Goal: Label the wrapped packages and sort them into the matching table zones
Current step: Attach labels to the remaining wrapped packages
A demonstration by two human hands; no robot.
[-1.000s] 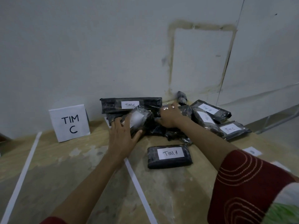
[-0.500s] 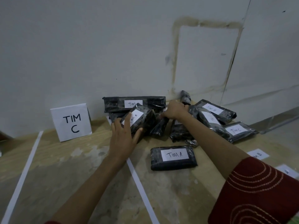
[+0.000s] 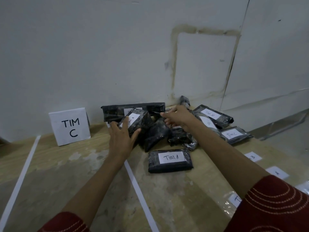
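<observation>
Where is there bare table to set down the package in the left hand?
Free: bare wood between the two white tape strips, before the TIM C sign; also the stretch nearer than the flat TIM A package. Crowded: the package pile at the wall, loose labels along the right edge.

The long package by the wall has most of its label covered by the tilted package gripped in the left hand. The right hand reaches into the pile; whether its fingers hold anything cannot be told. Beside that forearm, one label is too blurred to read. On the bench, a paper slip is half hidden under the red sleeve, itself cut off by the bottom edge.
</observation>
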